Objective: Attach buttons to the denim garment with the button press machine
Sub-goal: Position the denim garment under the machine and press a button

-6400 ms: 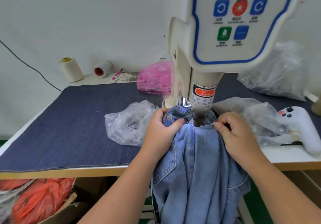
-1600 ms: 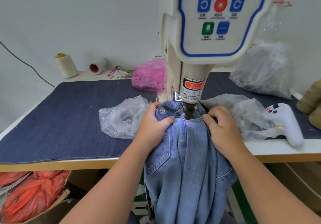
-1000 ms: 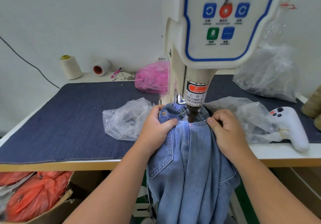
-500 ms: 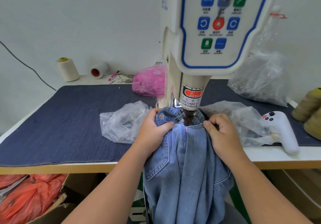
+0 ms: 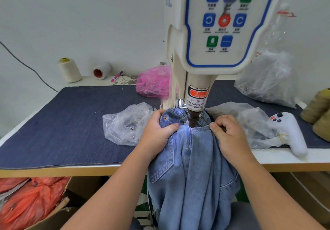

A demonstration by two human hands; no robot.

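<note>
A light blue denim garment [image 5: 191,167] hangs off the table's front edge, its top edge under the press head [image 5: 193,118] of the white button press machine [image 5: 214,33]. My left hand [image 5: 157,133] grips the denim left of the press head, thumb on top, near a brass button [image 5: 165,118]. My right hand [image 5: 230,137] pinches the garment's edge on the right. A small red light dot [image 5: 191,129] lies on the denim between my hands.
A clear bag of small metal parts [image 5: 126,124] lies left of my hands, more clear bags [image 5: 250,120] and a white handheld controller [image 5: 289,131] to the right. A pink bag [image 5: 153,81], thread cones [image 5: 68,70] and a dark cloth-covered table [image 5: 62,122] sit behind. Orange bags [image 5: 26,199] lie below.
Both hands stay gripping the denim at the press head. The garment's top edge has shifted slightly under the head; the camera view moved a little.
</note>
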